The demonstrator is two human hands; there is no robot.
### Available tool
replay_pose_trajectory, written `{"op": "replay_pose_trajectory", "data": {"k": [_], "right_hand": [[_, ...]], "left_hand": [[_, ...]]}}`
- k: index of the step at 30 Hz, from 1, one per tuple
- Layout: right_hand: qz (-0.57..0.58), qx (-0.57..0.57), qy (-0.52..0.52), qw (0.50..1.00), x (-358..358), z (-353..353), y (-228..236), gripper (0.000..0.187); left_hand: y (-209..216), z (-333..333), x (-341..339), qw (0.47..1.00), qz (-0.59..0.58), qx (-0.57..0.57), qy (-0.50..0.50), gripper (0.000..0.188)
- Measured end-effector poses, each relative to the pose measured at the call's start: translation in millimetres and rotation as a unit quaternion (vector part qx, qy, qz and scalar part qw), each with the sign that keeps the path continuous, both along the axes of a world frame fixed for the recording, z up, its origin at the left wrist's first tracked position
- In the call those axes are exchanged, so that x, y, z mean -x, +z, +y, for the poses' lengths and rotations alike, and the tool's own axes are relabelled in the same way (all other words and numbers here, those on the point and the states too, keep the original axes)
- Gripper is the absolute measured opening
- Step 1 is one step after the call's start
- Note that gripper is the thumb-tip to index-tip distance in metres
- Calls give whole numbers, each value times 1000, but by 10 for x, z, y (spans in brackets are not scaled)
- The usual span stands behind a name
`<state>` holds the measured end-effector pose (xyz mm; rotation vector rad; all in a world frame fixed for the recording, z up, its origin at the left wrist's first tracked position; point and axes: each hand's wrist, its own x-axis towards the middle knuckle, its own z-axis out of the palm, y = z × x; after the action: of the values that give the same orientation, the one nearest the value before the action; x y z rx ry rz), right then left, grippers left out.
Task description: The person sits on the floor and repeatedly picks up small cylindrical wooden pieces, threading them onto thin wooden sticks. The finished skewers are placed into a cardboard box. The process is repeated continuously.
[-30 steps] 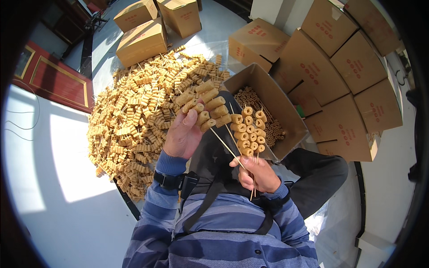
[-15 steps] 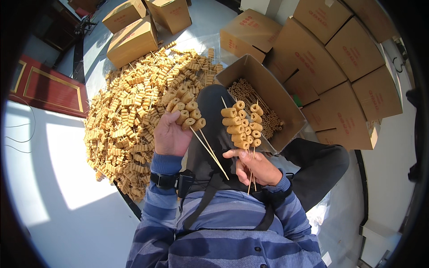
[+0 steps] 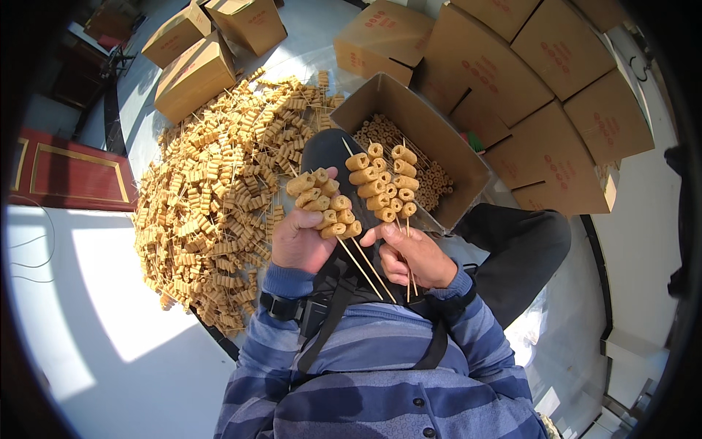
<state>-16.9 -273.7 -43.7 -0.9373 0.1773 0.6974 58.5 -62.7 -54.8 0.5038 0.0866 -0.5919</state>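
Note:
My left hand (image 3: 306, 238) is closed around a bunch of skewers (image 3: 325, 205) threaded with short, golden-brown hollow rolls; their bare sticks point down to the right. Beside it, my right hand (image 3: 420, 256) pinches the thin wooden sticks of a second bunch of skewers (image 3: 384, 181), whose rolls stand upright above the fingers. The two bunches are close together but apart, over my lap. Just beyond the right bunch, an open cardboard box (image 3: 457, 172) holds many more skewers (image 3: 437, 183), laid with roll ends showing.
A large heap of loose skewers (image 3: 212, 197) covers the floor to my left. Cardboard boxes (image 3: 191, 80) stand behind it, and stacked cartons (image 3: 545, 157) rise at the right. A red panel with gold trim (image 3: 77, 175) lies at the far left. My bent knee (image 3: 519, 245) is beside the open box.
My left hand has moved right and slightly down, bringing its skewers nearer the right bunch. Its bunch now tilts more. The right hand keeps its hold; the whole view has shifted a little.

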Motion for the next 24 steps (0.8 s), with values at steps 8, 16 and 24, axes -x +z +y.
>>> {"op": "replay_pose_trajectory", "data": {"k": [8, 16, 24], "right_hand": [[10, -31, -8, 999, 28, -49, 1, 48], [16, -17, 32, 999, 45, -80, -9, 49], [-48, 46, -154, 986, 49, -241, 10, 47]], "left_hand": [[-15, -69, 23, 999, 1, 30, -16, 78], [15, -140, 69, 999, 25, -22, 5, 65], [271, 381, -195, 988, -69, -135, -26, 59]]}}
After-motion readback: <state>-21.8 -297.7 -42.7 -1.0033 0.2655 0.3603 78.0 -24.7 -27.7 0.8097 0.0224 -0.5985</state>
